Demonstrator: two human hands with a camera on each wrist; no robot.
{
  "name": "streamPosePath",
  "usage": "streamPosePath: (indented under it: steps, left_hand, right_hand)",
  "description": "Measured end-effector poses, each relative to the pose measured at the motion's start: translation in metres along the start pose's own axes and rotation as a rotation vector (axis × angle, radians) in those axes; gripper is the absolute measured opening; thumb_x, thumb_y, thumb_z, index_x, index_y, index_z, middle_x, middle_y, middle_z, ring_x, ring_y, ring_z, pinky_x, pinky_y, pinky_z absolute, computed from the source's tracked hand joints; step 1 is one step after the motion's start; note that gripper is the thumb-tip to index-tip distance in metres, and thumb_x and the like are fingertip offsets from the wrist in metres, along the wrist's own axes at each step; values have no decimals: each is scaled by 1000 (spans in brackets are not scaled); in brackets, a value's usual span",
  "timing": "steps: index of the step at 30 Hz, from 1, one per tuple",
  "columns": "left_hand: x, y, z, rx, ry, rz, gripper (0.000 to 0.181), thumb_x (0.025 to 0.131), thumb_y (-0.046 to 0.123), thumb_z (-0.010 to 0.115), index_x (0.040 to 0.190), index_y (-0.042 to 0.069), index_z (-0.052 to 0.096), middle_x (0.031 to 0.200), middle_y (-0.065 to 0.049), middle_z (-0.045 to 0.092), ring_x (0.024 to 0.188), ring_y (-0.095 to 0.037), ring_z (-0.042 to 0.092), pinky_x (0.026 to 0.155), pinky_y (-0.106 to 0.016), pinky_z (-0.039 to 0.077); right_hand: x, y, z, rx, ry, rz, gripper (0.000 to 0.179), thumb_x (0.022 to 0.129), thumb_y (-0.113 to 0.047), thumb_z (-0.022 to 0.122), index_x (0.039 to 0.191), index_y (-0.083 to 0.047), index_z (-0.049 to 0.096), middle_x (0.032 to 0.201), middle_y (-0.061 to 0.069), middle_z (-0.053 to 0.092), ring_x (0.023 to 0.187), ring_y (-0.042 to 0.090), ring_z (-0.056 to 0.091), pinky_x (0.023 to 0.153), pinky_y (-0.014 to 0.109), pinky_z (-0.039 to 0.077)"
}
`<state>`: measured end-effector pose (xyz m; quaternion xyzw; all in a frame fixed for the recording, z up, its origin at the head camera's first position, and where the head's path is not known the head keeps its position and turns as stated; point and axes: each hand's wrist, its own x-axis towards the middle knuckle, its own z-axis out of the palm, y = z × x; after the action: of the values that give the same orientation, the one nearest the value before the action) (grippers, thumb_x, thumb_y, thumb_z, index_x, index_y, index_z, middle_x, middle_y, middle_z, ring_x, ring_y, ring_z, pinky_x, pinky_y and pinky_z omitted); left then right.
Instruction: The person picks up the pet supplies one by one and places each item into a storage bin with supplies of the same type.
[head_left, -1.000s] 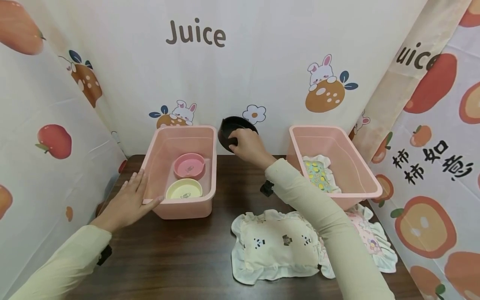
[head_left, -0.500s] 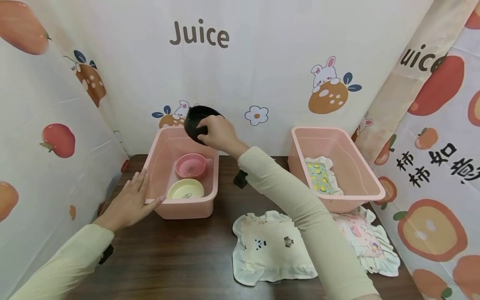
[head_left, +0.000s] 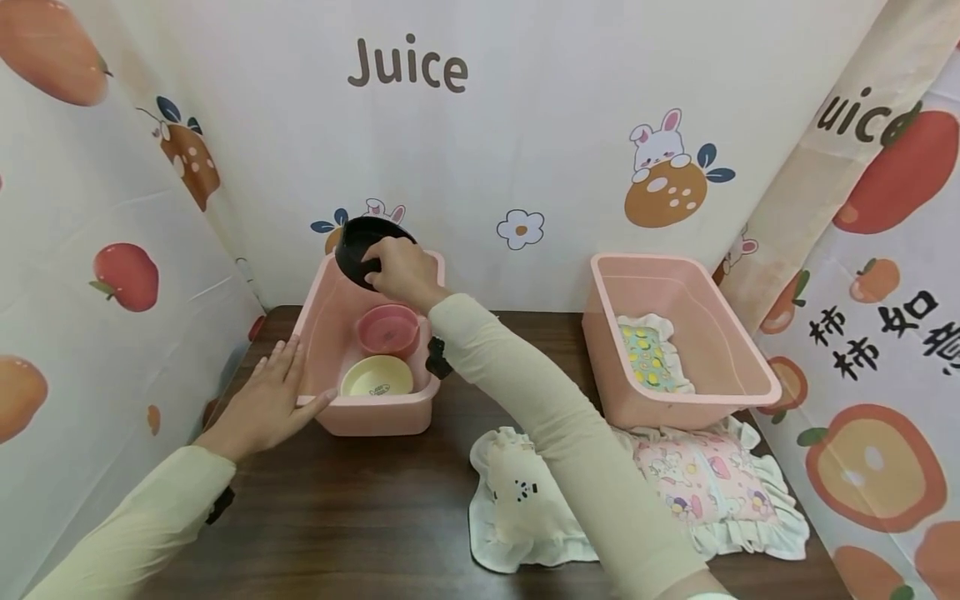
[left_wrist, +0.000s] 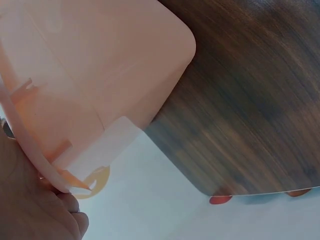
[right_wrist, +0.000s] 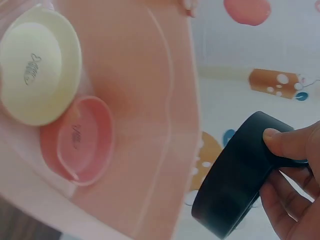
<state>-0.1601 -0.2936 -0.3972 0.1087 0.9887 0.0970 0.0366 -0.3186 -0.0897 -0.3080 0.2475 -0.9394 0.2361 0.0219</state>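
Note:
My right hand grips a black bowl by its near side, above the back of the left pink bin. In the right wrist view the black bowl is tipped on edge, thumb on one face and fingers beneath. Inside that bin sit a pink bowl at the middle and a pale yellow bowl nearer the front. My left hand rests on the bin's front left corner, fingers extended along the left rim and thumb over the front rim.
A second pink bin stands to the right, with a small lemon-print ruffled cushion inside. On the dark wooden table, a cream ruffled cushion lies partly under my right forearm, beside a pink one. Printed cloth walls enclose the table.
My right hand has carried the black bowl leftward from between the bins to over the left bin's back part. The left hand stays on the bin's corner. The view has shifted slightly.

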Motion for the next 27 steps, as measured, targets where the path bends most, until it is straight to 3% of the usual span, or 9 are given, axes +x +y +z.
streamPosePath:
  steps: [17,27]
  left_hand:
    - [-1,-2,2,1,24,8,94,94,61,41,149,-10,11,156,-30,8,142,-48,9,112,-62,14]
    - [-1,-2,3,-2,11,-17,96,94,62,40,149,-9,11,156,-29,6,143,-47,6,113,-61,12]
  right_hand:
    - [6,15,52,24,-34,12,25,88,-22,70,112,-22,73,111,-7,69,102,12,61,90,29,51]
    - [11,22,72,-55,-61,37,25,87,-24,71,112,-27,73,113,-9,69,96,10,60,91,30,50]
